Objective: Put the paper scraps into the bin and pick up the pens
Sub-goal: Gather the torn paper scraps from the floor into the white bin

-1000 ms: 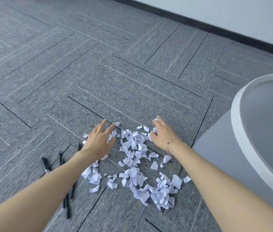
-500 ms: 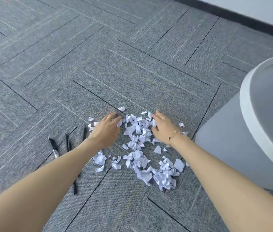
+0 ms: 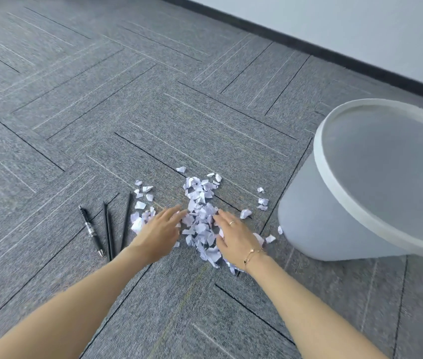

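White paper scraps lie in a narrow heap on the grey carpet, with loose bits scattered to its left and right. My left hand lies flat with straight fingers against the heap's left side. On the right side my right hand, with a ring and a bracelet, rests flat on the scraps. Several black pens lie side by side on the carpet left of my left hand. A pale grey bin with a white rim stands at the right, open at the top.
A white wall with a black skirting board runs along the far right behind the bin. Grey carpet tiles spread to the left and ahead.
Both hands have drawn back towards me and closer together, pushing the scraps into a narrower heap. The view has shifted, so the bin shows more fully.
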